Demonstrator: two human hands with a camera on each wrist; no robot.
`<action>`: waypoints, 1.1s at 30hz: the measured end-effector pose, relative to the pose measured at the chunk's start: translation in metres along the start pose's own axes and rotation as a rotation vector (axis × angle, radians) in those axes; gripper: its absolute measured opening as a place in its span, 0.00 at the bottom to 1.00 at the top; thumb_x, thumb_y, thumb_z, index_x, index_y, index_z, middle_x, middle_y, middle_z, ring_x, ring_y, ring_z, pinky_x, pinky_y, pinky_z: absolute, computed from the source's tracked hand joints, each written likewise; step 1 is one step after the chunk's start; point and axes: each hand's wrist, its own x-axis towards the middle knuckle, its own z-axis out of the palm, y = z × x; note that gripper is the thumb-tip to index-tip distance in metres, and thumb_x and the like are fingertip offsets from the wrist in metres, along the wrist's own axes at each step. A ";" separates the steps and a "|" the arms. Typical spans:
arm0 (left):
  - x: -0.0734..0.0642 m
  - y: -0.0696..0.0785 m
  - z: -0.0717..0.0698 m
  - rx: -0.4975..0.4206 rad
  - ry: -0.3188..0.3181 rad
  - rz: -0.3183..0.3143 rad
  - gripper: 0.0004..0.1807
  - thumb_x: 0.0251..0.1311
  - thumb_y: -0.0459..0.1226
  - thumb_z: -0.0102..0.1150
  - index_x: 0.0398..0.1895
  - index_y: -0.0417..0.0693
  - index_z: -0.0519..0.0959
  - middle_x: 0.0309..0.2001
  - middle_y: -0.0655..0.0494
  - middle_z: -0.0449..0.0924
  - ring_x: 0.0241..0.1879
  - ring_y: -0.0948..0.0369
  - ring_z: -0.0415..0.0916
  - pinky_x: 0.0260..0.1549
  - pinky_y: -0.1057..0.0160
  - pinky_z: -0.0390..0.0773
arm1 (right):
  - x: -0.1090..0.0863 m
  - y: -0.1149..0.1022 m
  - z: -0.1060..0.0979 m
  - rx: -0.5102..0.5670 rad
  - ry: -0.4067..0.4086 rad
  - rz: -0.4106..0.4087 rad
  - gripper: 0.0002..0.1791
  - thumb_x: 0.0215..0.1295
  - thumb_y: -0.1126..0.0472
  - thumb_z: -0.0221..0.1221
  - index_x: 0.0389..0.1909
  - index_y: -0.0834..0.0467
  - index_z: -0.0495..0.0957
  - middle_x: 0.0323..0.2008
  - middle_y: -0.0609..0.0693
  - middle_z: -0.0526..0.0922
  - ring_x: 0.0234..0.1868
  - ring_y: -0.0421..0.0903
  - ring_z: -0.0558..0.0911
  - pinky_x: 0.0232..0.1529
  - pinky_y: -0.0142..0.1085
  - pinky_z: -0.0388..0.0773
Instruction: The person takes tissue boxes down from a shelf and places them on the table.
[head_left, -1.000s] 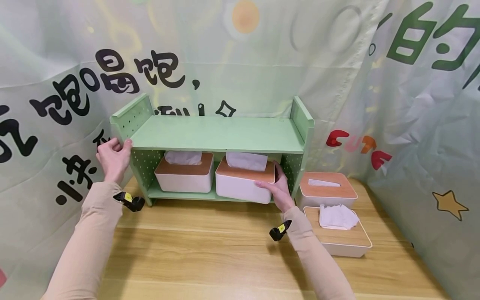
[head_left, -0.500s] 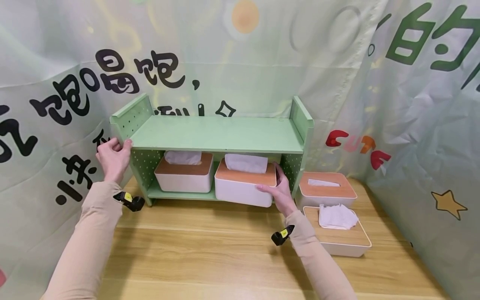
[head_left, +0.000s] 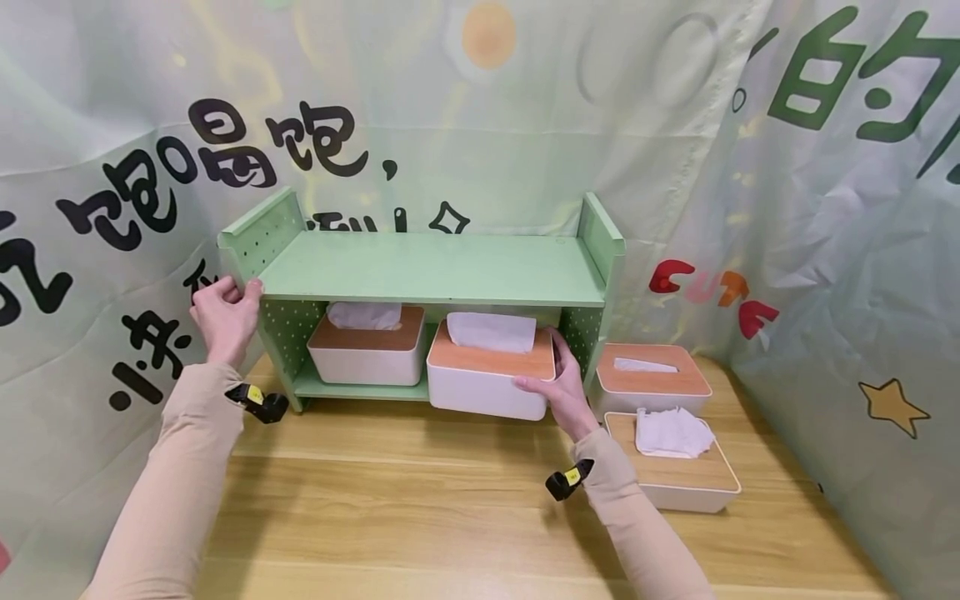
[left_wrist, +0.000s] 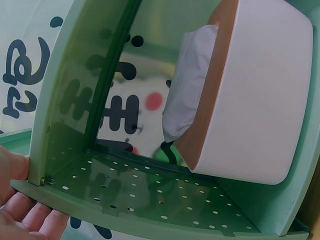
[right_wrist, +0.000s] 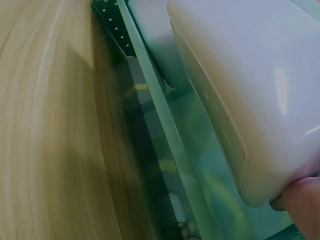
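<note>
At the right end of a white tissue box [head_left: 486, 392] with a wood-coloured lid, my right hand [head_left: 564, 390] holds on, thumb along the front. The box juts past the front of a green two-tier shelf [head_left: 431, 268]; in the right wrist view its underside [right_wrist: 215, 105] hangs over the lower board, tilted. My left hand [head_left: 225, 323] grips the shelf's left side at the upper board, its thumb and fingers [left_wrist: 35, 217] on either side of the panel edge in the left wrist view. Another tissue box [head_left: 366, 367] sits on the lower board at left.
Right of the shelf stand two more tissue boxes, one behind [head_left: 652, 379] and one nearer [head_left: 686, 475] with a crumpled tissue. Everything is on a wooden table [head_left: 390, 508]. A printed cloth [head_left: 480, 150] hangs behind and along both sides.
My right hand has drawn the tissue box outward and slightly down, so it sticks further out of the shelf front. The left hand keeps its hold on the shelf.
</note>
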 end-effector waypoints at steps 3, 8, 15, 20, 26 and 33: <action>0.001 -0.001 0.000 -0.003 -0.001 0.003 0.23 0.69 0.47 0.55 0.62 0.47 0.79 0.58 0.47 0.81 0.69 0.60 0.64 0.67 0.63 0.67 | -0.003 -0.002 0.000 -0.020 -0.006 -0.002 0.61 0.47 0.73 0.69 0.80 0.54 0.45 0.80 0.55 0.54 0.77 0.48 0.58 0.68 0.22 0.64; 0.001 -0.002 0.000 -0.002 0.000 0.001 0.23 0.69 0.47 0.55 0.62 0.48 0.79 0.58 0.48 0.81 0.69 0.61 0.65 0.66 0.63 0.68 | -0.007 -0.004 0.001 -0.006 -0.018 -0.011 0.62 0.46 0.74 0.69 0.80 0.54 0.45 0.81 0.52 0.48 0.80 0.46 0.51 0.73 0.25 0.57; 0.001 -0.002 0.000 -0.011 -0.004 0.006 0.23 0.69 0.47 0.55 0.63 0.47 0.79 0.58 0.46 0.80 0.71 0.60 0.61 0.70 0.61 0.63 | -0.012 -0.009 0.001 0.011 -0.036 -0.031 0.63 0.45 0.75 0.70 0.80 0.57 0.44 0.81 0.55 0.50 0.79 0.49 0.53 0.65 0.17 0.63; 0.001 -0.001 0.000 -0.006 0.002 0.012 0.23 0.69 0.47 0.55 0.63 0.47 0.79 0.59 0.47 0.80 0.71 0.60 0.61 0.69 0.61 0.63 | -0.017 -0.011 0.001 0.006 -0.040 -0.045 0.63 0.44 0.76 0.70 0.80 0.59 0.43 0.80 0.56 0.52 0.79 0.52 0.55 0.64 0.17 0.64; 0.001 -0.002 0.000 -0.011 0.004 0.022 0.23 0.68 0.47 0.55 0.62 0.46 0.79 0.58 0.47 0.81 0.71 0.60 0.60 0.71 0.60 0.58 | -0.024 -0.012 0.001 0.014 -0.033 -0.042 0.63 0.44 0.76 0.70 0.80 0.56 0.46 0.78 0.56 0.56 0.74 0.43 0.61 0.65 0.19 0.66; 0.002 -0.003 0.000 -0.007 0.008 0.032 0.23 0.68 0.47 0.55 0.61 0.46 0.80 0.57 0.46 0.81 0.68 0.58 0.67 0.69 0.60 0.63 | -0.033 -0.011 0.001 0.046 -0.045 -0.054 0.63 0.43 0.76 0.71 0.80 0.58 0.46 0.75 0.59 0.59 0.63 0.33 0.71 0.60 0.22 0.73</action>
